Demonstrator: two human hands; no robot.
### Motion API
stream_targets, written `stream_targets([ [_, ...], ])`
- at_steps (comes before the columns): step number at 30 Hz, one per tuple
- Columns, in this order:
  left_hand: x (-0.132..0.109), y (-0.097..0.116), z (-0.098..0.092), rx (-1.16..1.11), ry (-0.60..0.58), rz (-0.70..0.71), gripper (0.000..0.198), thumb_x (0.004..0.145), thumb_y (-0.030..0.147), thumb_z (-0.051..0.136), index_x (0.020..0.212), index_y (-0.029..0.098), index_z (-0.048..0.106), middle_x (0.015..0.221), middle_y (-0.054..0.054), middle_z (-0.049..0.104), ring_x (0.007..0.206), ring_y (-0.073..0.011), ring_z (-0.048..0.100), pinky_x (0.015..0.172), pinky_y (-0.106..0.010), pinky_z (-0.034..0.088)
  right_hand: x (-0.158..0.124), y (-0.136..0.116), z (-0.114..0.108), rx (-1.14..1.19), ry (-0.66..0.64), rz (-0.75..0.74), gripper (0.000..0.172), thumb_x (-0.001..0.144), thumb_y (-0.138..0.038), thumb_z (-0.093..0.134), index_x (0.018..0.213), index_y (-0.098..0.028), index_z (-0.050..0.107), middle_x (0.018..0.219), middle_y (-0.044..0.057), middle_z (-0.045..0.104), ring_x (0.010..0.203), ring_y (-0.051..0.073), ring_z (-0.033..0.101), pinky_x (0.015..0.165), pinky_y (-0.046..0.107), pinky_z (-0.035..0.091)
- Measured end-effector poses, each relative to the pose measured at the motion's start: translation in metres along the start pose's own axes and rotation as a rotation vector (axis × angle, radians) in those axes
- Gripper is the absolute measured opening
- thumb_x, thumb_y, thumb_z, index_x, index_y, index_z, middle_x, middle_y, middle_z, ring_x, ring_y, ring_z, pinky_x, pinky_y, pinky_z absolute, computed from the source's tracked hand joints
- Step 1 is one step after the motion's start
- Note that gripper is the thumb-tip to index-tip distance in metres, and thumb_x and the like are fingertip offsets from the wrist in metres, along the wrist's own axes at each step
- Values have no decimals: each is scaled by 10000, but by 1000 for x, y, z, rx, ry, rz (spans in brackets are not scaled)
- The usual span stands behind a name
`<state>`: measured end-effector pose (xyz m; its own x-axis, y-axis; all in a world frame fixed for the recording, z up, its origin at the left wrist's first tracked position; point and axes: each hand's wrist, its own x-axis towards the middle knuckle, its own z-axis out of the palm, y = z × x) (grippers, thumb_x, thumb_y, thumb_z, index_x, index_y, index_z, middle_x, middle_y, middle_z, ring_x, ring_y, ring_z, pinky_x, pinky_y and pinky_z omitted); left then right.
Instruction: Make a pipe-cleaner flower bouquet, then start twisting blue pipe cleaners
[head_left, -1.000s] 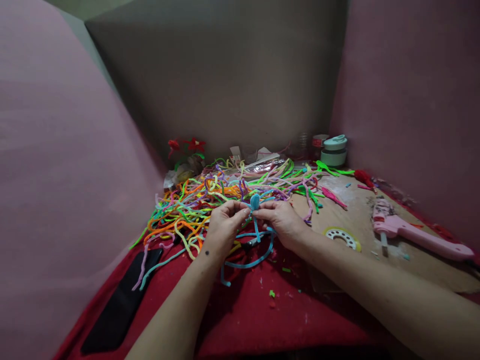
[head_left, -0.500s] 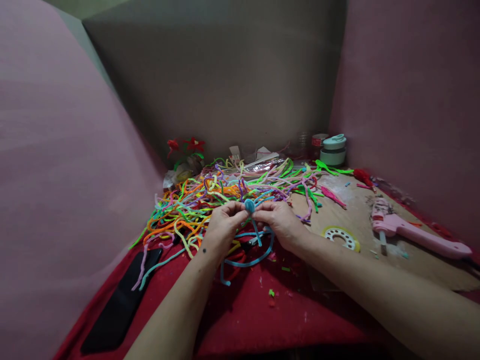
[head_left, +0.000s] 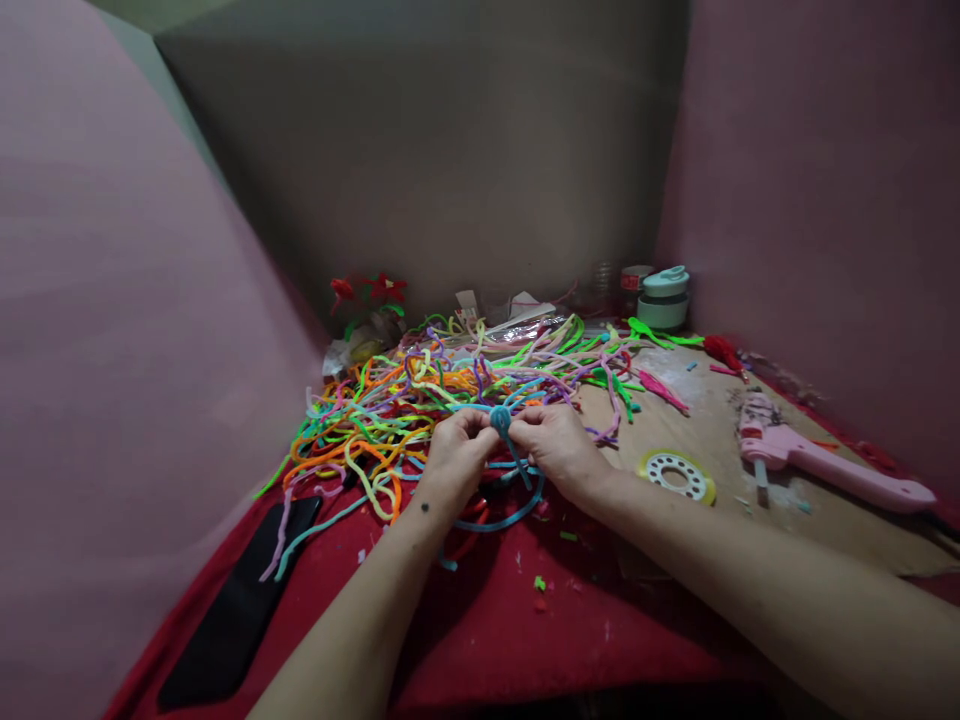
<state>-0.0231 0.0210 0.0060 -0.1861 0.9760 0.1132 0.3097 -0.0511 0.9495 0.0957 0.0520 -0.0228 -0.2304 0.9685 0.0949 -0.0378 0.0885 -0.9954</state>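
Between my two hands is a blue pipe cleaner (head_left: 500, 421), coiled into a small round shape with a tail hanging down from it. My left hand (head_left: 463, 445) pinches its left side with thumb and forefinger. On the other side, the fingertips of my right hand (head_left: 551, 445) are closed on it too. Below the hands, a loop of blue pipe cleaner (head_left: 502, 522) lies on the red cloth (head_left: 570, 640). Whether that loop joins the coil cannot be made out. A tool with red handles lies partly hidden beneath my hands.
A heap of coloured pipe cleaners (head_left: 405, 390) spreads behind my hands. A black phone (head_left: 236, 610) lies at left. On the cardboard (head_left: 622, 480) at right are a pink glue gun (head_left: 832, 465) and a white-and-yellow ring (head_left: 677, 476). A mint-lidded container (head_left: 663, 298) stands at the back.
The blue coil has turned slightly between my fingers, and its loops now show more. My left hand has shifted a little to the right. Both hands keep hold.
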Motion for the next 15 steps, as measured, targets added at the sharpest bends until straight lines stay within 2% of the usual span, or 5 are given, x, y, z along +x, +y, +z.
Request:
stream_targets([
  [8,1,1,-4,-92,-26,-18,73,583,188,624,621,125,619,518,36,542,461,-73,437,475,-200,349,0,-4,1,54,-51,40,108,586,-217,542,494,-160,541,432,-46,460,420,78,387,414,206,284],
  [15,3,-3,-8,-193,-90,-59,125,588,213,655,681,131,643,567,19,586,476,-81,482,491,-206,375,-2,-9,1,103,-81,48,94,573,-206,536,498,-154,557,428,-52,451,404,71,356,407,211,278],
])
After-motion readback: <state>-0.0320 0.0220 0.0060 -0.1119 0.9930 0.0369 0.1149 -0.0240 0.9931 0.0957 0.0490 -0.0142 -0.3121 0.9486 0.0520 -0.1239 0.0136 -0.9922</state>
